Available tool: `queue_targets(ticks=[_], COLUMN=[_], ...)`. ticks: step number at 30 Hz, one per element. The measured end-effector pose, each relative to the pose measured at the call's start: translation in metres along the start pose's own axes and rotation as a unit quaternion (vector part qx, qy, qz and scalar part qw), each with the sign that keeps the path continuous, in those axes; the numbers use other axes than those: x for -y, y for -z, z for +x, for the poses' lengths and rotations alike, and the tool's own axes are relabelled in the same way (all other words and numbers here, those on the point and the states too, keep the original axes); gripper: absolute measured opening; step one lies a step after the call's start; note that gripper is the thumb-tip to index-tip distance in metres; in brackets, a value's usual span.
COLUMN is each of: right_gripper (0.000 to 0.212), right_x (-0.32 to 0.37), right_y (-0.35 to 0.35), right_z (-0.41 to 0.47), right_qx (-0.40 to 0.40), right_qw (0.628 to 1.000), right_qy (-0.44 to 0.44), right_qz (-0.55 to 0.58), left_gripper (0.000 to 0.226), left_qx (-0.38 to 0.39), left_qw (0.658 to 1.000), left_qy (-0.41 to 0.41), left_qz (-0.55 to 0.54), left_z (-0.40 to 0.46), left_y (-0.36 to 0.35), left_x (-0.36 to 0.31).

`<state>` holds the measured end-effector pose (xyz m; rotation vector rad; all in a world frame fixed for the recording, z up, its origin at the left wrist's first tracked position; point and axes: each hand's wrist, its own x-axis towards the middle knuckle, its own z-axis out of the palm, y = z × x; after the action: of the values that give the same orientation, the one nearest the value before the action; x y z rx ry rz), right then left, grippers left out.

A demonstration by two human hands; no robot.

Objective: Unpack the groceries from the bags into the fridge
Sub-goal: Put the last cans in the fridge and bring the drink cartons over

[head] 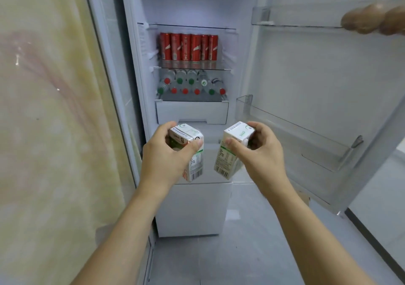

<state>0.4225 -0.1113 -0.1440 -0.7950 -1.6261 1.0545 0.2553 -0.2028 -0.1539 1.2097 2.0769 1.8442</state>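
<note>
At frame centre, my left hand [166, 153] grips one carton [192, 153]; my right hand [260, 153] grips another carton [230, 153], before the fridge [192, 111].

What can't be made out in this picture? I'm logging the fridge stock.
- Head view: print on both cartons, left and right, is blurred and part hidden by the left hand and right hand.
- Brown items in the top door shelf: blurred, cut by the right edge.
- White drawer: contents hidden by its front.
</note>
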Motion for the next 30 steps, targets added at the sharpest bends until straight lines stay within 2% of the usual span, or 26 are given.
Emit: queue_targets(ticks=[8, 12, 16, 19, 23, 30], right_gripper=[0.039, 0.039, 0.036, 0.035, 0.042, 0.04], right_x=[-0.015, -0.024, -0.034, -0.041, -0.05, -0.047], right_y=[-0.031, -0.039, -0.049, -0.061, -0.086, -0.138], right_z=[0.055, 0.091, 0.124, 0.149, 0.187, 0.264], right_qx=[0.053, 0.065, 0.08, 0.081, 0.079, 0.055], right_qw=[0.998, 0.998, 0.996, 0.996, 0.996, 0.998], right_qy=[-0.003, -0.001, 0.006, 0.004, 0.0, 0.02], right_qz=[0.022, 0.027, 0.035, 0.041, 0.04, 0.031], left_gripper=[0.062, 0.049, 0.057, 0.059, 0.051, 0.042], left_qx=[-0.055, -0.079, -0.094, -0.096, -0.102, -0.088], left_qw=[0.998, 0.996, 0.995, 0.995, 0.995, 0.996], left_qy=[0.018, 0.016, 0.011, 0.009, 0.007, -0.025], left_qz=[0.022, 0.029, 0.031, 0.029, 0.017, 0.006], left_z=[0.041, 0.065, 0.092, 0.119, 0.164, 0.262], left_y=[-0.001, -0.011, -0.022, -0.028, -0.031, -0.03], left_x=[0.013, 0.012, 0.018, 0.025, 0.037, 0.049])
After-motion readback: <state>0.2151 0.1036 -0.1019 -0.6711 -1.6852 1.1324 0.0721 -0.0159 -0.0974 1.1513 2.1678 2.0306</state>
